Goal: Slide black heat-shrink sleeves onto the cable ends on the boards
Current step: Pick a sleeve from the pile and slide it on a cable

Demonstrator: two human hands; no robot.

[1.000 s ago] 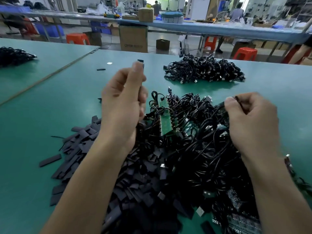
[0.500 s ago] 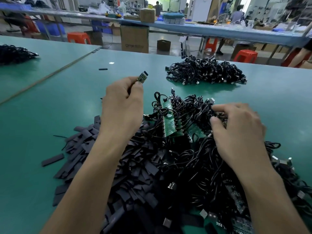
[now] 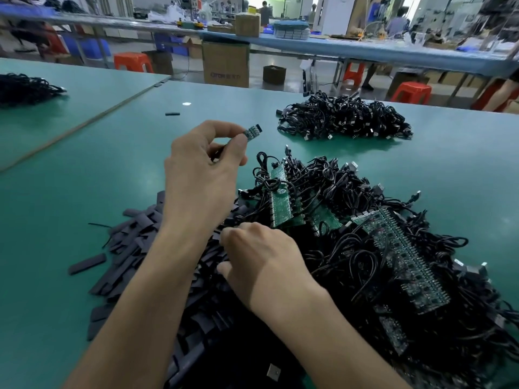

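Open surface (image 3: 70,169) lies left of the sleeve pile (image 3: 132,248). Your left hand (image 3: 202,178) pinches a small board (image 3: 252,133) between closed fingers (image 3: 222,127). Your right hand (image 3: 264,265) curls into the sleeve pile; you cannot tell its hold.

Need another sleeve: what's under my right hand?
Heaped black sleeves lie under the right hand; its curled fingers hide whether it grips one. The left hand pinches a small board.

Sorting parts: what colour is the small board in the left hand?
The small board is green; head view.
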